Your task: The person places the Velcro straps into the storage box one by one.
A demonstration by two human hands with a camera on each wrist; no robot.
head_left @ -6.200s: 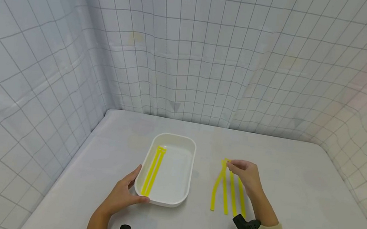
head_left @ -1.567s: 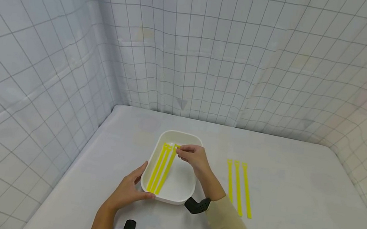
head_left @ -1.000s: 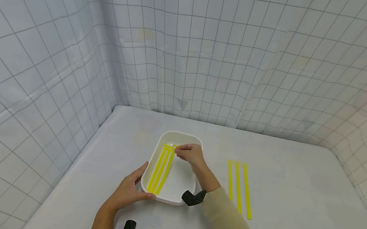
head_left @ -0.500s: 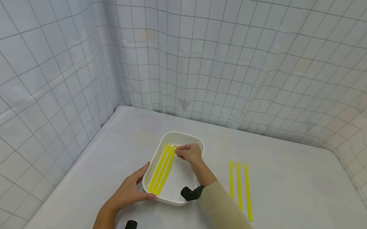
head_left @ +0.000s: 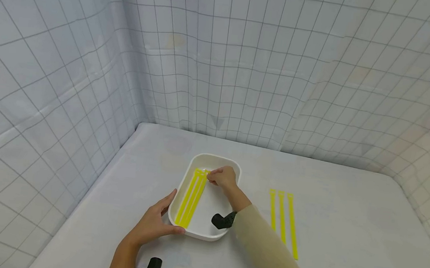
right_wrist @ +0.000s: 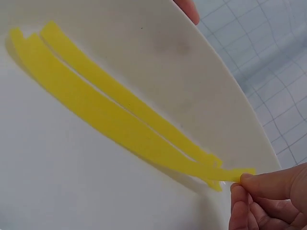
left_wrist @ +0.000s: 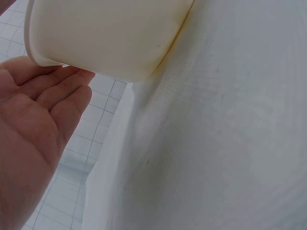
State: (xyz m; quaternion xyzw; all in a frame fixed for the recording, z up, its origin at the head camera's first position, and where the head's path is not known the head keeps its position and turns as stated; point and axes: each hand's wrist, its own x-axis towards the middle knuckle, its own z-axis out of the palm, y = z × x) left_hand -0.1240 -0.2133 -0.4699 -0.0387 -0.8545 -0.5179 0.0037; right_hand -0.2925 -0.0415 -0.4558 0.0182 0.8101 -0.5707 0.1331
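The white tray (head_left: 206, 214) stands left of the table's middle. My left hand (head_left: 152, 223) rests at its near left corner, thumb along the near rim, nearly straight fingers against the outer wall (left_wrist: 105, 38). Inside, several yellow strips (right_wrist: 105, 84) with cut-out heads lie side by side along the left wall. My right hand (head_left: 225, 178) reaches in over the tray and pinches the end of a yellow strip (right_wrist: 204, 170) between thumb and fingers. That strip lies against, and seems partly over, its neighbour, with its held end raised.
To the tray's right, 3 more yellow strips (head_left: 282, 213) lie on the white tabletop (head_left: 347, 226), partly behind the right sleeve (head_left: 266, 248). Grid-patterned cloth walls (head_left: 253, 68) enclose the back and sides. A black wrist device (head_left: 222, 220) hangs over the tray's near right part.
Since the oldest frame, my right hand has brought a strip from the table group into the tray. In the last second it shifted that strip left against the others. My left hand stays at the tray.
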